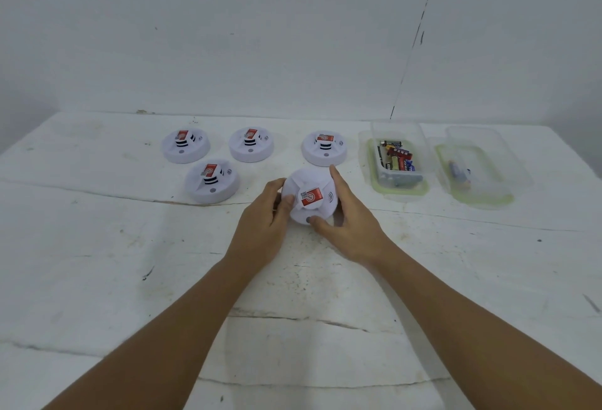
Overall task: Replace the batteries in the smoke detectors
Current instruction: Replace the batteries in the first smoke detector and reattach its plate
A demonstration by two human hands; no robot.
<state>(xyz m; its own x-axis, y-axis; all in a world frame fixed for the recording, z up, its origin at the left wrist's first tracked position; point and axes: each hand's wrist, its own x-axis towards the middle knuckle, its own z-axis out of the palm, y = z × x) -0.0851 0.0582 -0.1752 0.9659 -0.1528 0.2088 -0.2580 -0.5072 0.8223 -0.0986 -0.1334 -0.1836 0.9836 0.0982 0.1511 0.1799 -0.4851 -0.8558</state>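
together both hands cup tilted smoke detector [309, 196], left hand [265, 217] fingers curled, right hand [350, 217] thumb beneath

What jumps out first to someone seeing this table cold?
Two bare hands, left hand and right hand, holding one white smoke detector at the table's centre. Behind it lie four more detectors, and to the right a clear box of batteries beside a nearly empty one.

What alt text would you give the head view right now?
Both hands, left hand and right hand, grip a white smoke detector over a white table. Four more detectors sit behind, with two clear boxes at right, the nearer battery box holding loose batteries.
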